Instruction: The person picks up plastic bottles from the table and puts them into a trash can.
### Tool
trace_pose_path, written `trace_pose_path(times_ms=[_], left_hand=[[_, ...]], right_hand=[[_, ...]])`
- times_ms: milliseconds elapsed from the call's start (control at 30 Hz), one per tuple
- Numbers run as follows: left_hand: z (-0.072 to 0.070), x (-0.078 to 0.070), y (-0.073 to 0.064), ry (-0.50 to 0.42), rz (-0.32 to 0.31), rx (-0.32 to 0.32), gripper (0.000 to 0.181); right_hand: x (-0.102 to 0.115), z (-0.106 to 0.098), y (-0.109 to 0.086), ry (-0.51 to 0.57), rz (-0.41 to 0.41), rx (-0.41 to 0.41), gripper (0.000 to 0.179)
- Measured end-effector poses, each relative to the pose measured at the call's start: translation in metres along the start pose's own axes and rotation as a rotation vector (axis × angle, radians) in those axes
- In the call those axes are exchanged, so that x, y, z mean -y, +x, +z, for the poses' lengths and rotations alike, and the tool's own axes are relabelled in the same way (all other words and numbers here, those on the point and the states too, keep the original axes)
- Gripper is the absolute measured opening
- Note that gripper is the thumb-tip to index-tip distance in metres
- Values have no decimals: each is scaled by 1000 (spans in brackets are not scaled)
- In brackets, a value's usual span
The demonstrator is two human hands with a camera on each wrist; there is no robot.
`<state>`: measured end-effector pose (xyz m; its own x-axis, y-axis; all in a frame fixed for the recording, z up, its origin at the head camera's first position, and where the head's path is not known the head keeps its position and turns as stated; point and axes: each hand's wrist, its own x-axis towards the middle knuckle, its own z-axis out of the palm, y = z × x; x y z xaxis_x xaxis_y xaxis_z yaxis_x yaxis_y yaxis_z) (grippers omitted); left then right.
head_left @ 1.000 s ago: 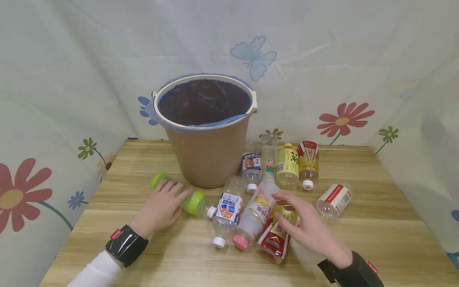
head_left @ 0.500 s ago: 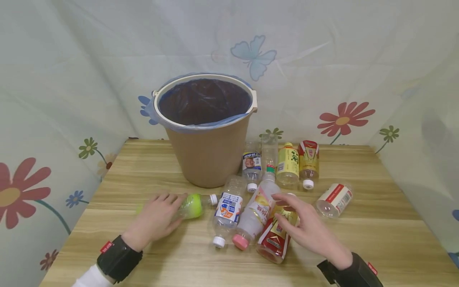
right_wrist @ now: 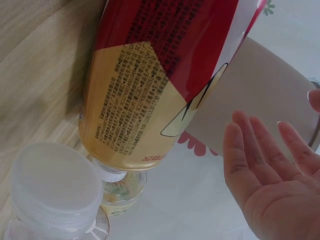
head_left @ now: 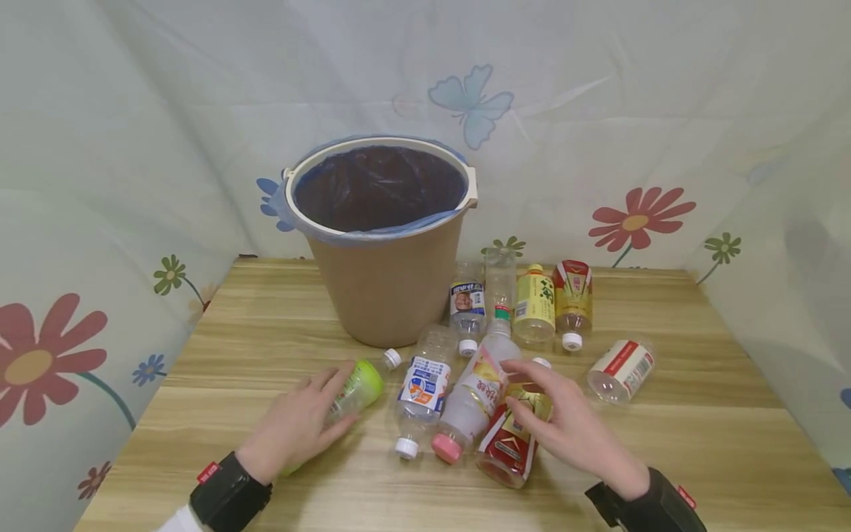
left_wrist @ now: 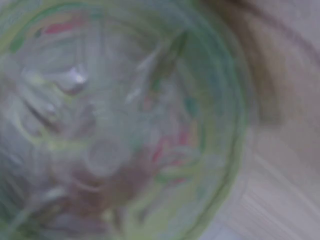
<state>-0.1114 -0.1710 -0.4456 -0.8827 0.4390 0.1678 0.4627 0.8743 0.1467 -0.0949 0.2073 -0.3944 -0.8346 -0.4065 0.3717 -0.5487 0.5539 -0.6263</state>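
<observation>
In the head view my left hand [head_left: 295, 421] grips a clear plastic bottle with a bright green label [head_left: 362, 384], fingers on its far side and thumb on its near side. The bottle lies with its white cap [head_left: 392, 359] toward the bucket; its middle is hidden under the hand. Its round base [left_wrist: 105, 155] fills the left wrist view, blurred. My right hand [head_left: 565, 421] hovers with loosely bent fingers over a red and gold bottle [head_left: 508, 447], holding nothing. The right wrist view shows that hand [right_wrist: 280, 185] beside the red and gold label [right_wrist: 150, 85].
A brown bucket [head_left: 388, 288] lined with a blue bag stands at the back. Between the hands lie a white-labelled bottle [head_left: 424, 384] and a pink-capped bottle [head_left: 475, 391]. Several more bottles lie behind, including a yellow-labelled one [head_left: 534, 303]; another bottle [head_left: 620, 371] lies at the right.
The left hand has drawn the green bottle's base toward the person, turning the bottle so its cap swings up toward the bucket. My right hand has stayed nearly still.
</observation>
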Motion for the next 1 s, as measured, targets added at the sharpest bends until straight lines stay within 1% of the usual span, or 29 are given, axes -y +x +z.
trace_pose_path(times_ms=[67, 167, 400, 567, 700, 867, 1000], left_hand=[[1, -1, -1, -20, 4, -11, 80], [3, -3, -2, -44, 12, -8, 85], [7, -6, -4, -65, 21, 32, 89], [7, -9, -5, -88, 21, 49, 93], [5, -11, -6, -114, 18, 55, 97], [2, -13, -7, -132, 16, 59, 94], [0, -15, -7, -157, 14, 60, 91]], right_hand=[[0, 0, 0, 0, 3, 1, 45], [0, 0, 0, 5, 12, 7, 45], [-2, 2, 1, 4, 33, 22, 44], [-3, 3, 1, 2, 39, 21, 45], [-4, 3, 2, 20, 17, 5, 45], [-5, 3, 4, 46, -30, -32, 46], [-6, 2, 5, 45, -23, -35, 45]])
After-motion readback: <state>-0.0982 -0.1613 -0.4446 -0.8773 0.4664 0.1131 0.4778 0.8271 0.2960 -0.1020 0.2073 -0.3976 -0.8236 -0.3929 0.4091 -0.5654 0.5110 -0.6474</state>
